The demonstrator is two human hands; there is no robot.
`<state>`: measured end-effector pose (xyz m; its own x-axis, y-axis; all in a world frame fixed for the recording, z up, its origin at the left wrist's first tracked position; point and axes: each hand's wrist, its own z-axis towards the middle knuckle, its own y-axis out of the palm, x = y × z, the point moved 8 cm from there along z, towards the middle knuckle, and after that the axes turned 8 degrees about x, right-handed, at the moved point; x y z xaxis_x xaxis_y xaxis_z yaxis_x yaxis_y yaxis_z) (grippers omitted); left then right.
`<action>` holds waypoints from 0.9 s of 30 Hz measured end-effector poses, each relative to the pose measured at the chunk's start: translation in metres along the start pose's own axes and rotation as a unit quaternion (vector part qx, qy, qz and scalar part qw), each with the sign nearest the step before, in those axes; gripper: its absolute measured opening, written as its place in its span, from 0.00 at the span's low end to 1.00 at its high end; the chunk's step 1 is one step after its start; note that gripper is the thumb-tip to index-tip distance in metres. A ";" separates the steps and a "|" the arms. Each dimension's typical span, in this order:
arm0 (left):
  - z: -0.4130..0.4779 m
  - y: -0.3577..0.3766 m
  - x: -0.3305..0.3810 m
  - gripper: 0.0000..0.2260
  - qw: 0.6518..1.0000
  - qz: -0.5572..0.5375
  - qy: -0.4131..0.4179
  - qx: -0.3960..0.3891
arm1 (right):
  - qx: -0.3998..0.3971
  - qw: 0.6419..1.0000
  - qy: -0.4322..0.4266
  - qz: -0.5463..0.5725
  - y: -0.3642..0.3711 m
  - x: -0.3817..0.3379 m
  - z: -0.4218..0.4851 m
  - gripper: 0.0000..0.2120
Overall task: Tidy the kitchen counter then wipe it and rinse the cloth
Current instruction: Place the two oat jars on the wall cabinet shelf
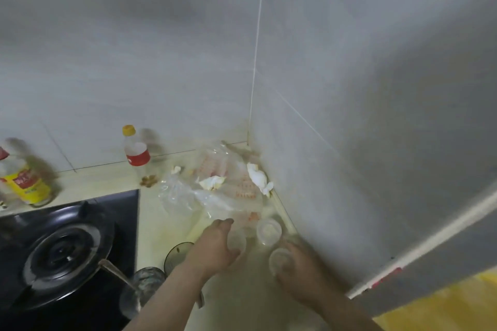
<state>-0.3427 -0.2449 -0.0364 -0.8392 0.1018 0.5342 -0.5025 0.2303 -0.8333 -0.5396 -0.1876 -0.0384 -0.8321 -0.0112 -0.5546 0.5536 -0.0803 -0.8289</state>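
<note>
Two hands are working the near right bit of the counter point(161, 226), close to where it runs into the tiled corner. The left hand point(215, 244) has fingers and thumb curved in a C round a small clear cup point(238, 240), so it looks like it's gripping it, though it's pretty blurry. The right hand point(301, 271) is wrapped round a second clear cup point(281, 260), with the cup's round mouth turned up toward the camera. Just past the two hands and between them, a round clear tub point(269, 230) sits on its own by the right wall.

Further back is the real mess. A heap of crumpled clear plastic bags point(215, 196) with orange-red print fills the far right corner, and scrunched white tissues point(258, 174) lie on top of it. Left of the heap, some brown scraps point(148, 181) lie at the foot of a yellow-capped bottle point(135, 153) with a red label, standing upright by the back wall. Way off left there's a yellow-labelled bottle point(25, 180). The black gas hob point(67, 247) takes up the near left. A dark-rimmed glass point(177, 252) and a clear jar point(148, 282) stand between the hob and the left forearm.
</note>
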 end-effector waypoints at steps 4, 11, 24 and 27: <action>0.016 0.028 -0.011 0.37 0.994 0.052 -0.030 -0.090 | -0.048 0.991 0.097 0.082 0.019 0.014 -0.004 0.26; 0.026 0.035 -0.012 0.28 0.992 0.097 0.001 -0.081 | -0.042 0.979 0.159 0.124 0.031 0.035 -0.008 0.25; 0.000 -0.052 0.013 0.40 0.995 -0.086 -0.010 0.056 | 0.070 0.974 0.119 0.179 -0.053 -0.014 -0.004 0.35; -0.013 -0.091 0.025 0.41 0.985 -0.142 -0.002 0.101 | 0.114 0.972 0.072 0.192 -0.085 -0.035 -0.001 0.38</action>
<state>-0.3153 -0.2503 0.0549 -0.6597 0.0578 0.7493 -0.7476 0.0509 -0.6622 -0.5572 -0.1794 0.0516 -0.5432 0.0538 -0.8379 0.7865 -0.3168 -0.5302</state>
